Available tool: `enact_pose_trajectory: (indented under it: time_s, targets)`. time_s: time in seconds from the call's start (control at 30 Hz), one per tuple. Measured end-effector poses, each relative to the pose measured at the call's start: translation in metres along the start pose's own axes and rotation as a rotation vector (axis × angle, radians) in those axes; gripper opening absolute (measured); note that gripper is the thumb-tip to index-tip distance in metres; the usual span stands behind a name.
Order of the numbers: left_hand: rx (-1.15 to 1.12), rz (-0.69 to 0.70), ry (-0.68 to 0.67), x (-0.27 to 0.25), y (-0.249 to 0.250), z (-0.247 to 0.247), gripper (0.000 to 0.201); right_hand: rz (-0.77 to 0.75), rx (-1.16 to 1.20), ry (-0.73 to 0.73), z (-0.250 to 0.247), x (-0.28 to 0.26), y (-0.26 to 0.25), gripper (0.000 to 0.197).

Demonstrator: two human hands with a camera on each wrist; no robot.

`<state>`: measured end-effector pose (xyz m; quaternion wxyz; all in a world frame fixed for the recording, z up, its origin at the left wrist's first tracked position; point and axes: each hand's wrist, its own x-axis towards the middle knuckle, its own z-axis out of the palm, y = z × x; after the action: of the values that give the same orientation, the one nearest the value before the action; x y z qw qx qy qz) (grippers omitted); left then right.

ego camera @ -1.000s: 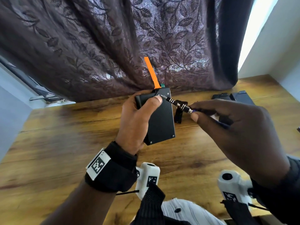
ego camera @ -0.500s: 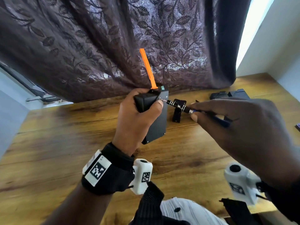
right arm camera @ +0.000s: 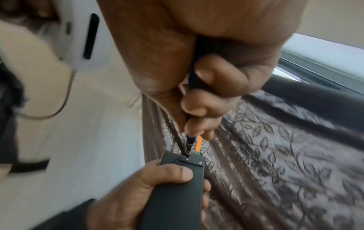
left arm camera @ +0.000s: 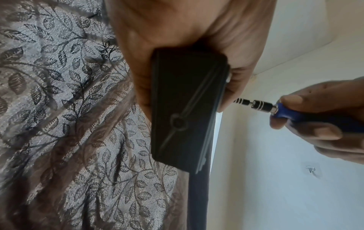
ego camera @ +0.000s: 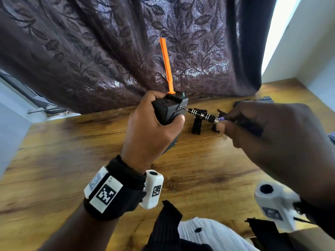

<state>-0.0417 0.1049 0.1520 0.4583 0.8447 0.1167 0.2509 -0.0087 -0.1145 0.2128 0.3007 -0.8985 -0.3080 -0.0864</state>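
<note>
A dark curtain (ego camera: pixel 108 51) with a woven leaf pattern hangs behind everything; below it runs the wooden table (ego camera: pixel 63 160); the left hand (ego camera: pixel 150 131) is closed round a black box (ego camera: pixel 170 109) and holds it up off the table, in front of the curtain's lower edge, thumb across the near side and fingers wrapped behind; the right hand (ego camera: pixel 272 142) is curled round a screwdriver (ego camera: pixel 201 114), thumb and fingertips pinching the front of its blue handle, the remaining fingers folded over the rest of it. The left wrist wears a black band with a white tag (ego camera: pixel 107 193) printed with a square black-and-white code; a smaller code of the same kind sits on the white camera housing (ego camera: pixel 152 189) beside it; neither carries letters that can be read. In the left wrist view the broad face of the box shows a raised diagonal line crossing a ring. An orange strip (ego camera: pixel 166 66) stands straight up from the top of the box, a small teal tab (ego camera: pixel 183 95) just beside its foot. The screwdriver's black, silver-ringed shaft points left; in the right wrist view its tip rests on a screw (right arm camera: pixel 186 158) at one corner of the box's narrow end plate; a second screw (right arm camera: pixel 200 162) shows at the neighbouring corner. Small black parts (ego camera: pixel 196 125) stand on the table behind the shaft.
</note>
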Motion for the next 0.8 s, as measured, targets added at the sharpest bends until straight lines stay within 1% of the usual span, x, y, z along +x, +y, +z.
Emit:
enact_pose_trajectory:
  time_s: [0.07, 0.17, 0.23, 0.3, 0.37, 0.5, 0.57, 0.6, 0.67, 0.73, 0.8]
  targets:
    - [0.007, 0.004, -0.001, 0.0007, 0.0013, -0.0008, 0.04, 0.061, 0.101, -0.073, -0.0003, 0.0012, -0.0005, 0.029]
    - [-0.012, -0.006, -0.002, 0.0018, 0.0047, -0.0017, 0.043, 0.107, 0.1, -0.113, 0.0029, 0.0025, -0.0017, 0.02]
    - [-0.03, -0.016, -0.001, 0.0025, 0.0056, -0.0022, 0.042, 0.104, 0.051, -0.083, 0.0063, 0.0016, 0.0, 0.029]
    - [-0.036, -0.014, -0.004, 0.0022, 0.0072, -0.0019, 0.041, 0.091, 0.046, -0.024, 0.007, -0.0002, 0.0023, 0.024]
    - [-0.029, -0.008, 0.0, 0.0021, 0.0081, -0.0012, 0.039, 0.087, 0.064, -0.004, 0.0049, -0.0027, 0.0018, 0.02]
    - [0.003, 0.006, 0.004, 0.0014, 0.0076, 0.0005, 0.039, 0.088, 0.109, -0.076, 0.0012, -0.0022, -0.001, 0.029]
    - [0.007, -0.004, 0.002, 0.0003, 0.0069, 0.0011, 0.039, 0.1, 0.089, -0.081, 0.0021, -0.0002, 0.0006, 0.022]
    - [0.012, -0.012, -0.002, -0.0002, 0.007, 0.0011, 0.038, 0.107, 0.071, -0.079, 0.0019, 0.0006, 0.0, 0.021]
    - [0.027, -0.02, -0.008, -0.0006, 0.0066, 0.0011, 0.037, 0.102, 0.033, -0.061, 0.0023, 0.0013, 0.001, 0.03]
    - [0.026, -0.022, -0.012, -0.0011, 0.0063, 0.0013, 0.038, 0.078, 0.023, -0.01, 0.0023, 0.0008, 0.0018, 0.023]
    - [0.022, -0.028, -0.019, -0.0021, 0.0063, 0.002, 0.039, 0.085, 0.062, 0.026, 0.002, -0.0005, 0.0021, 0.017]
